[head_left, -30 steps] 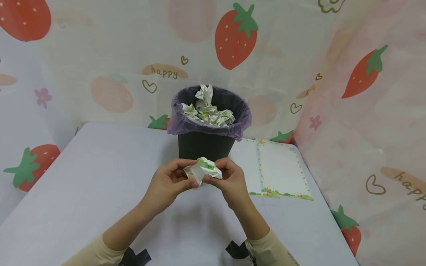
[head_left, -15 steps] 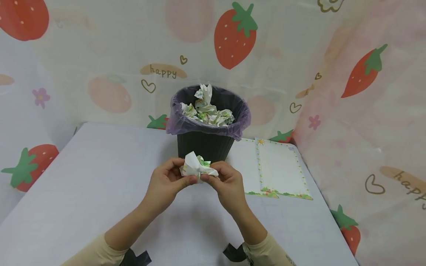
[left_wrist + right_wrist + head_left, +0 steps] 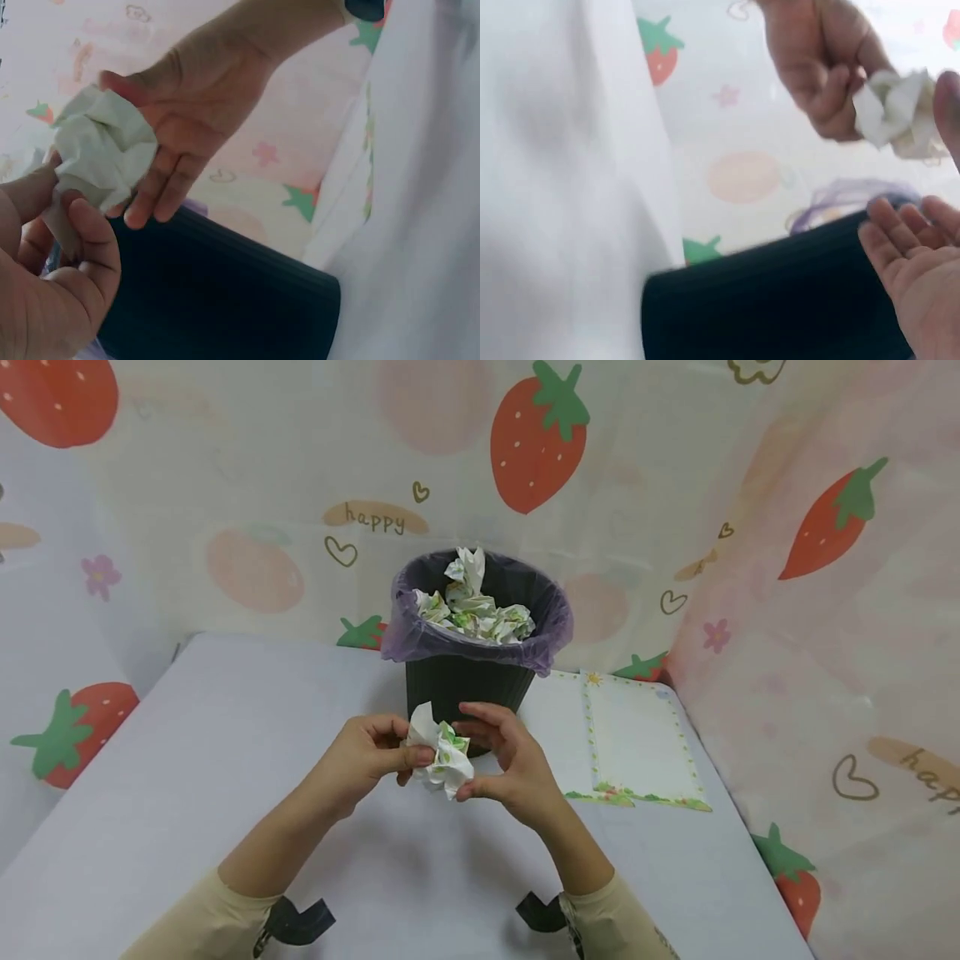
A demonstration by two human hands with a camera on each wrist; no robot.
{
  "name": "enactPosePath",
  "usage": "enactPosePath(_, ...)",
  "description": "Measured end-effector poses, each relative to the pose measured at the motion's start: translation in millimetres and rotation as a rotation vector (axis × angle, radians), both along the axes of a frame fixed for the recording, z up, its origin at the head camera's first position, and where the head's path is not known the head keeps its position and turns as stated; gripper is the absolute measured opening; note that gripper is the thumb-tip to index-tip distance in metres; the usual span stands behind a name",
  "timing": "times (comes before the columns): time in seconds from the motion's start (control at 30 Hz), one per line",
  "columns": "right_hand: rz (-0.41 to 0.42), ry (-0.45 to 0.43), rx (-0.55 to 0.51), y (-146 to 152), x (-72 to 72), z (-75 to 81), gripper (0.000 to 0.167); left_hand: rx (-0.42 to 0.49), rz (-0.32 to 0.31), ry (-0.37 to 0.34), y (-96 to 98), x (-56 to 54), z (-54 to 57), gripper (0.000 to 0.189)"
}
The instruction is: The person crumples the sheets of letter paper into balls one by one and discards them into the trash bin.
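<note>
Centrally, the crumpled paper (image 3: pixel 450 762), without a clear long axis, is pinched at its left side by the left hand (image 3: pixel 366 757); the right hand (image 3: pixel 517 768), thumb and fingers apart, flanks its right, contact uncertain, and the lined bin (image 3: pixel 453 683) stands just beyond both hands.

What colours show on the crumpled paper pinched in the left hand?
The crumpled paper is white with printed green patches, clearest in the head view.
</note>
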State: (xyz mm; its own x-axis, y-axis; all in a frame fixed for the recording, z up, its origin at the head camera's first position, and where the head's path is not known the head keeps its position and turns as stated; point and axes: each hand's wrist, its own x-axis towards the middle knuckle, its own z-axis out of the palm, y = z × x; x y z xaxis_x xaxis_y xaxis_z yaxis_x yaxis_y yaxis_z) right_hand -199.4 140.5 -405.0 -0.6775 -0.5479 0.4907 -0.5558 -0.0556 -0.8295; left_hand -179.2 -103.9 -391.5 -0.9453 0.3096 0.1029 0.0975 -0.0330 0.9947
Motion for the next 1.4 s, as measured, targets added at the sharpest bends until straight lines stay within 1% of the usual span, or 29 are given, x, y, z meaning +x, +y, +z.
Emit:
enactPosePath(0.07,0.054,0.123,0.046,1.0,-1.4,2.4,0.109,-0.038,-0.037,-0.020,0.9,1.7,0.7,0.019)
enactPosePath(0.1,0.091,0.184,0.070,1.2,-1.0,4.1,0.113,-0.059,-0.059,-0.031,1.1,2.7,1.2,0.021)
enactPosePath(0.17,0.172,0.283,0.106,0.5,1.0,7.6,0.118,-0.100,-0.105,-0.045,1.6,4.3,1.6,0.025)
enactPosePath(0.2,0.209,0.318,0.117,0.0,2.1,9.2,0.119,-0.120,-0.121,-0.054,1.8,5.1,1.8,0.027)
enactPosePath(0.23,0.228,0.340,0.126,-0.7,3.2,10.8,0.120,-0.129,-0.131,-0.059,1.9,5.6,2.3,0.030)
enactPosePath(0.27,0.232,0.356,0.124,-1.5,4.0,11.9,0.118,-0.133,-0.134,-0.062,2.0,5.9,2.7,0.033)
enactPosePath(0.33,0.210,0.361,0.102,-2.5,4.8,12.6,0.114,-0.121,-0.118,-0.079,3.0,6.4,3.7,0.040)
enactPosePath(0.4,0.175,0.362,0.076,-2.8,4.3,11.0,0.107,-0.082,-0.094,-0.103,5.2,7.1,4.6,0.050)
enactPosePath(0.47,0.128,0.357,0.055,-2.3,3.0,8.0,0.098,-0.022,-0.050,-0.118,9.6,8.7,6.0,0.059)
enactPosePath(0.53,0.075,0.346,0.052,-2.2,2.0,4.5,0.090,0.031,0.002,-0.116,14.4,10.5,6.0,0.065)
enactPosePath(0.57,0.047,0.343,0.051,-2.4,1.9,3.3,0.086,0.052,0.027,-0.107,16.6,11.7,5.8,0.065)
enactPosePath(0.63,-0.018,0.331,0.036,-2.9,2.4,1.7,0.076,0.076,0.062,-0.046,20.0,13.9,4.9,0.059)
enactPosePath(0.7,-0.076,0.291,-0.006,-3.2,3.9,1.7,0.065,0.067,0.069,0.040,21.7,15.4,3.1,0.053)
enactPosePath(0.77,-0.116,0.234,-0.062,-2.9,6.1,3.3,0.055,-0.002,0.061,0.163,22.1,16.4,1.8,0.056)
enactPosePath(0.83,-0.140,0.159,-0.119,-2.3,8.3,4.9,0.046,-0.112,0.065,0.265,22.0,17.3,0.0,0.069)
enactPosePath(0.9,-0.156,0.085,-0.166,-1.8,10.7,6.5,0.040,-0.230,0.083,0.337,22.3,18.2,-2.0,0.084)
enactPosePath(0.93,-0.158,0.051,-0.185,-2.3,11.7,6.9,0.039,-0.272,0.093,0.360,22.9,18.6,-2.9,0.090)
enactPosePath(1.0,-0.147,-0.021,-0.226,-4.3,13.3,6.3,0.038,-0.304,0.107,0.370,24.6,19.6,-5.1,0.093)
enactPosePath(1.03,-0.137,-0.057,-0.249,-5.8,14.2,5.7,0.037,-0.297,0.114,0.373,25.8,20.0,-6.2,0.092)
enactPosePath(1.13,-0.105,-0.148,-0.311,-11.0,16.3,2.4,0.033,-0.205,0.122,0.381,29.7,21.2,-8.9,0.082)
enactPosePath(1.2,-0.100,-0.183,-0.343,-14.0,17.7,0.2,0.033,-0.157,0.130,0.395,31.9,21.9,-10.6,0.076)
enactPosePath(1.3,-0.128,-0.185,-0.341,-16.3,19.3,-0.9,0.033,-0.126,0.138,0.412,33.4,22.8,-11.4,0.069)
enactPosePath(1.4,-0.169,-0.126,-0.255,-14.3,18.9,2.4,0.034,-0.122,0.142,0.390,32.2,22.1,-10.4,0.066)
